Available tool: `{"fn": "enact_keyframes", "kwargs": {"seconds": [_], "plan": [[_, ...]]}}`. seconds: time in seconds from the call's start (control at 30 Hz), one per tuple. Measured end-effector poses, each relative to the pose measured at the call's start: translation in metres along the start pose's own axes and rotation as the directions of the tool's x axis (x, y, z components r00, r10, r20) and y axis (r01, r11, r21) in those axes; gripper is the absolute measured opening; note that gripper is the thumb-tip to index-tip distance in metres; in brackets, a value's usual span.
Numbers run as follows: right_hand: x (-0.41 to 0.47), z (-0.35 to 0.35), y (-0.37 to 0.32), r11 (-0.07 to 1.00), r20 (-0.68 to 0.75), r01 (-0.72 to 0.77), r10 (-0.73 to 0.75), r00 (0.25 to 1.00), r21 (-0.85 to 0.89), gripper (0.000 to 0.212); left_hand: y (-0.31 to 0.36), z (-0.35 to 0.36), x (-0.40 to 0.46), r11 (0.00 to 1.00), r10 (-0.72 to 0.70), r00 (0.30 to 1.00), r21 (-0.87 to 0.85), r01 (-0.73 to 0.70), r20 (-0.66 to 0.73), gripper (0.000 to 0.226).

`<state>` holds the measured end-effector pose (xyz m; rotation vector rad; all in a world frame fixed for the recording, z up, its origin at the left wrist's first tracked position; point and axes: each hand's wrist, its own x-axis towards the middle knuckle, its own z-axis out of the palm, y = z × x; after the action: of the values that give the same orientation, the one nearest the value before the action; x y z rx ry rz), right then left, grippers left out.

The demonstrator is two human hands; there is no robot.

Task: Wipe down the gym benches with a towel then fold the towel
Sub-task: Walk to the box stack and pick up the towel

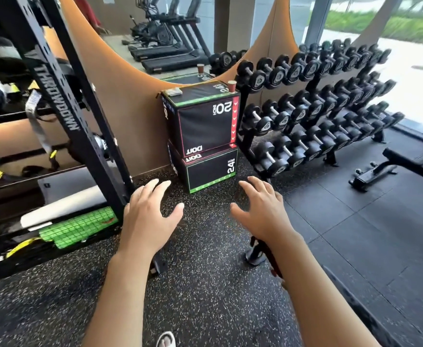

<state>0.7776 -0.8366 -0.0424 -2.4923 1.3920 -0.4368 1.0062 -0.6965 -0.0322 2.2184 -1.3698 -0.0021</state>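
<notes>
Left hand (147,219): stretched forward over the speckled floor (205,284), fingers straight and spread, grip apart, holding nothing.
Right hand (263,211): stretched forward beside the left, fingers loosely spread, grip apart, holding nothing.
Towel (173,92): small folded cloth lying on the back left corner of the upper plyo box (205,121), well apart from both hands.
Plyo boxes: two black boxes stacked against the wall; a paper cup (231,86) stands upright on the top right corner.
Bench (405,164): black, at the right edge, only partly in view.
Dumbbell rack (318,106): three tiers, just right of the boxes.
Black rack (62,101): at left, marked THROWDOWN.
</notes>
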Motion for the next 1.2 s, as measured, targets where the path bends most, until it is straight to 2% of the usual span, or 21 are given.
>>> {"fn": "enact_keyframes", "kwargs": {"seconds": [0.27, 0.57, 0.83, 1.2], "plan": [[0.105, 0.031, -0.078, 0.999, -0.029, -0.045, 0.045, 0.999, -0.010, 0.070, -0.088, -0.015, 0.121, 0.995, 0.071, 0.997, -0.078, -0.069, 0.014, 0.061], [0.198, 0.057, -0.124, 0.994, -0.073, -0.108, 0.106, 0.992, -0.016, 0.068, -0.134, -0.014, 0.233, 0.982, 0.153, 0.986, -0.121, -0.145, 0.061, 0.059], [0.274, 0.066, -0.099, 0.989, -0.085, -0.149, 0.147, 0.985, -0.011, 0.068, -0.138, 0.022, 0.318, 0.972, 0.178, 0.981, -0.167, -0.163, 0.080, 0.061], [0.424, 0.064, -0.019, 0.990, -0.069, -0.131, 0.134, 0.989, 0.046, 0.067, -0.092, 0.081, 0.452, 0.985, 0.135, 0.989, -0.119, -0.127, 0.061, 0.059]]}}
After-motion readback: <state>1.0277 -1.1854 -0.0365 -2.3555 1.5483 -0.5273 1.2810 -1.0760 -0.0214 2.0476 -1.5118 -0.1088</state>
